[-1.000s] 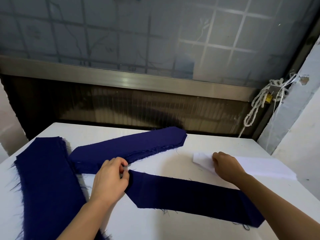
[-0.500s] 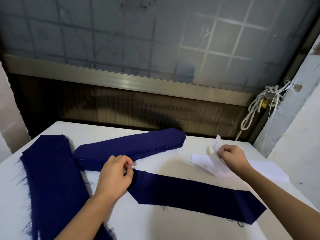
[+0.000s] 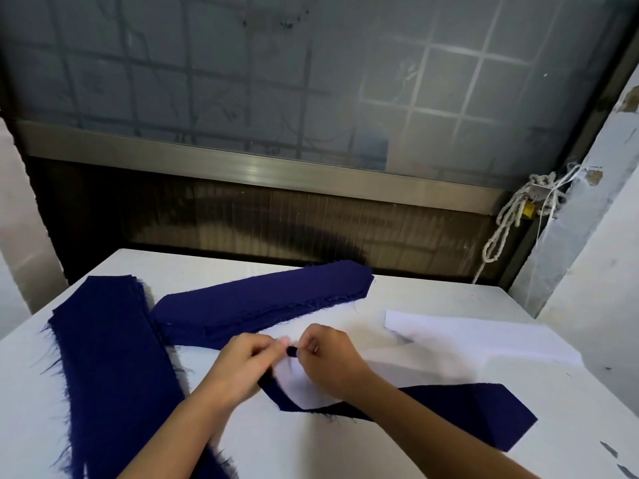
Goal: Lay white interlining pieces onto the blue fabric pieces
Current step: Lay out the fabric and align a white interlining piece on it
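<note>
A single blue fabric piece (image 3: 477,414) lies across the white table in front of me. A white interlining piece (image 3: 299,388) lies over its left end. My left hand (image 3: 242,364) pinches the pointed left tip of the blue piece and the interlining. My right hand (image 3: 328,357) pinches the same tip from the right, its forearm covering the middle of both pieces. A stack of white interlining pieces (image 3: 477,337) sits at the right.
A stack of blue pieces (image 3: 262,302) lies behind my hands and another long blue stack (image 3: 107,368) runs down the left. The white table (image 3: 328,451) ends at a dark wall below a window. A rope (image 3: 501,223) hangs at the right wall.
My right hand lifted a white interlining piece off the right stack and carried it left onto the blue piece. Both hands now meet at the left tip.
</note>
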`<state>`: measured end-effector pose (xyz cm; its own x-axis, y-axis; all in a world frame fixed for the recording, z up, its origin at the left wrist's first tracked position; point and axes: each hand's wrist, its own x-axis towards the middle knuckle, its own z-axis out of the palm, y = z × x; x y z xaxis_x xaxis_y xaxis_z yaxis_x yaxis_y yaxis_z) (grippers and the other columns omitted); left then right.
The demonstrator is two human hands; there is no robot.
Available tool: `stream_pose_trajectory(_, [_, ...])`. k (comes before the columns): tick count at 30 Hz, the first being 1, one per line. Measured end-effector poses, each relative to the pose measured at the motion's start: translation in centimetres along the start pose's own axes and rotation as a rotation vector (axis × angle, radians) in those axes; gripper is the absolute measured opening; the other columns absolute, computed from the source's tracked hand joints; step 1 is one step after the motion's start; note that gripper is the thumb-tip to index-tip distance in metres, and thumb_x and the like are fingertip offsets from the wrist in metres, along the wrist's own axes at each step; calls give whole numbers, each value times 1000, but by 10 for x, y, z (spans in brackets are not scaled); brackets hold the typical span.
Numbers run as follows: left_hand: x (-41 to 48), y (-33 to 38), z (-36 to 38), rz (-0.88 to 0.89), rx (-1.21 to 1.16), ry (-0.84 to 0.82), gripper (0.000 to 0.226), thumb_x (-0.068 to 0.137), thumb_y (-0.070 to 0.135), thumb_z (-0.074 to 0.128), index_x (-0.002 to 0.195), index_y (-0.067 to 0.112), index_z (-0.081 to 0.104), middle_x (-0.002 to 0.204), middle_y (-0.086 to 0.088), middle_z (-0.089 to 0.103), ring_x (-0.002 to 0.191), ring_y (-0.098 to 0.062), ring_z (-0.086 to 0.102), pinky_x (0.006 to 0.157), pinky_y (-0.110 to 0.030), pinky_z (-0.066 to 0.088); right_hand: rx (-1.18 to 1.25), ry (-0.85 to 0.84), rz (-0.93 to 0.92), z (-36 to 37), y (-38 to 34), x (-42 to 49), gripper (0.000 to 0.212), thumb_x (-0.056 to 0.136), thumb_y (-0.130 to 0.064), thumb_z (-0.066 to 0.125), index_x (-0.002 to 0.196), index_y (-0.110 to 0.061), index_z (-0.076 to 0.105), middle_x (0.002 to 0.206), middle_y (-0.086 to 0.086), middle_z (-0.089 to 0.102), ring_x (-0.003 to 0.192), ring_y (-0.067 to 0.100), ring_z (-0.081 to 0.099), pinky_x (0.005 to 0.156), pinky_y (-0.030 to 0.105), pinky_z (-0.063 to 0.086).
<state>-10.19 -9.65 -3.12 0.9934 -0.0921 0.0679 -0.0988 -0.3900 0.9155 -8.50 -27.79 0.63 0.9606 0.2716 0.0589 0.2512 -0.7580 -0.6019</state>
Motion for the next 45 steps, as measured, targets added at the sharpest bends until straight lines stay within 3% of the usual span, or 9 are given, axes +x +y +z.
stream_pose_trajectory(4, [3,-1,-1,66,311,54,12,83,33,59,74,31,66,74,10,68,73,-16,64,71,-39,54,-83,-55,-41,4,19,10,43,87,-19,56,127,-29,46,122,-8,55,112,13,49,99,28,40])
stream_pose_trajectory(9, [1,1,-1,126,266,162,20,92,28,64,85,46,65,90,23,67,80,-5,63,72,-28,53,-160,-55,-68,-7,38,8,46,82,-24,56,126,-31,46,109,-10,55,110,13,50,95,27,29])
stream_pose_trajectory(16, [0,3,-5,121,109,274,8,95,31,64,89,34,68,86,17,71,81,-6,66,73,-36,58,-302,52,-42,-71,86,-16,40,81,-19,56,119,-31,53,97,-6,60,88,11,41,90,25,20])
stream_pose_trajectory(20, [1,5,-5,102,88,330,9,95,31,64,86,32,67,83,14,70,75,-12,63,70,-34,56,-385,198,65,-125,131,-49,33,79,-9,64,108,-27,62,79,-15,61,82,17,62,96,31,33])
stream_pose_trajectory(22, [2,6,-5,95,53,351,10,94,30,66,84,32,68,83,12,70,75,-15,64,68,-29,54,-298,280,146,-150,146,-67,32,78,-7,70,95,-33,63,72,-12,64,76,16,63,88,37,43])
stream_pose_trajectory(26, [1,9,-5,70,-60,295,10,92,30,69,83,33,71,84,8,74,78,-13,69,72,-30,55,-6,392,234,-186,161,-94,31,79,-15,75,87,-44,66,71,-8,66,73,4,60,70,26,45])
stream_pose_trajectory(32, [0,4,-4,47,148,238,9,91,33,68,83,34,70,79,12,72,72,-13,66,71,-36,56,-27,426,319,-176,172,-115,24,80,-21,76,95,-35,64,99,-12,66,92,13,58,79,31,42])
stream_pose_trajectory(37, [0,1,-2,67,413,187,23,96,31,60,77,44,58,70,26,63,65,-1,59,58,-22,43,-106,464,372,-135,188,-127,18,85,-14,67,101,-23,65,60,-6,56,62,19,57,60,30,42])
stream_pose_trajectory(45, [-1,3,0,85,574,241,29,93,30,58,65,31,54,64,20,60,54,-10,55,52,-28,43,-242,565,289,-121,196,-127,19,85,-8,67,104,-14,67,91,3,70,73,27,62,69,31,43])
